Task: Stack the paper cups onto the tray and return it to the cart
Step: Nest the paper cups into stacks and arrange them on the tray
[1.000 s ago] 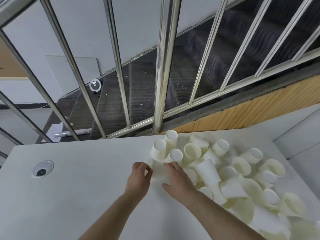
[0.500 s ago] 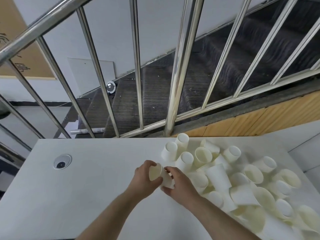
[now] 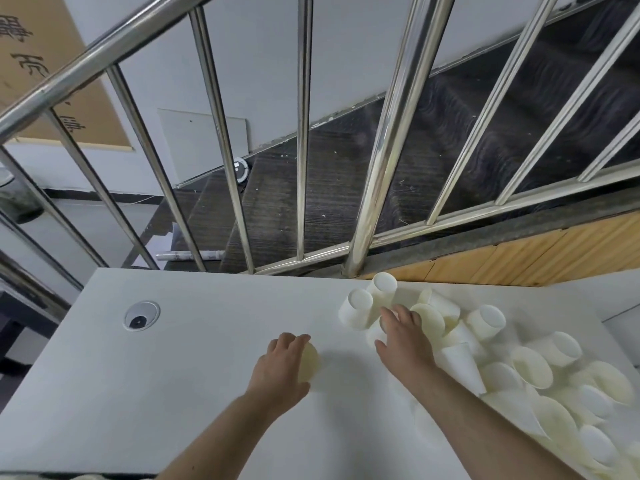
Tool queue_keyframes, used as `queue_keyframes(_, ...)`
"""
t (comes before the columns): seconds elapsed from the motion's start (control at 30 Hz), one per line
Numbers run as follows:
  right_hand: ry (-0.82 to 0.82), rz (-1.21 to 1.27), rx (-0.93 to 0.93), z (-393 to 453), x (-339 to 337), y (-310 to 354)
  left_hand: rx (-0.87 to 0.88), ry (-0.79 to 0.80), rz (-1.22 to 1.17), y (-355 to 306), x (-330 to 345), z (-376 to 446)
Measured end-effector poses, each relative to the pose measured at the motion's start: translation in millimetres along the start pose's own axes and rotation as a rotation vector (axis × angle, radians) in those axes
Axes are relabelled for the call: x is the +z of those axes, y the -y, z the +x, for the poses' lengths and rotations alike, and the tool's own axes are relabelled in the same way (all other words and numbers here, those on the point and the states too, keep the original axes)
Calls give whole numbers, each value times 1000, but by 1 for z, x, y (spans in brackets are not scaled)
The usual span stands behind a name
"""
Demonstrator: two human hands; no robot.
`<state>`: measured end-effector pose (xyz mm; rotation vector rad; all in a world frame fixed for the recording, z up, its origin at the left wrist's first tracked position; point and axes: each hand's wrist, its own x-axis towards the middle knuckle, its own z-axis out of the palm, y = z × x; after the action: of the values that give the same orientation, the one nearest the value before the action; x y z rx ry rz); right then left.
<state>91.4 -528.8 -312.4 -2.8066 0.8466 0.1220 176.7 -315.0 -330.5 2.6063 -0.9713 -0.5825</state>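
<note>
Change: hands, together on one cup half a second ago, now apart.
Left hand (image 3: 282,370): fingers curled round paper cup (image 3: 308,362) on table (image 3: 194,358).
Right hand (image 3: 403,336): fingers relaxed, touching cup pile (image 3: 491,362).

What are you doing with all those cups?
A person is sorting a jumble of white paper cups strewn over the right side of a white table. The left hand holds one cup apart from the pile. The right hand reaches into the near edge of the pile, fingers on a cup there. No tray or cart is in view.
</note>
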Motion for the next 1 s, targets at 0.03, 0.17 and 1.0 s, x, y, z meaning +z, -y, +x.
queue_keyframes(0.03,7,-11,-1,2,0,-1,4,-6,0,1,1,1)
queue_keyframes(0.17,27,-26,-8,8,2,-1,16,-47,-9,0,-1,0)
queue_keyframes(1.0,303,1319,524,-31,-18,17,91,-209,-486,-51,-7,2)
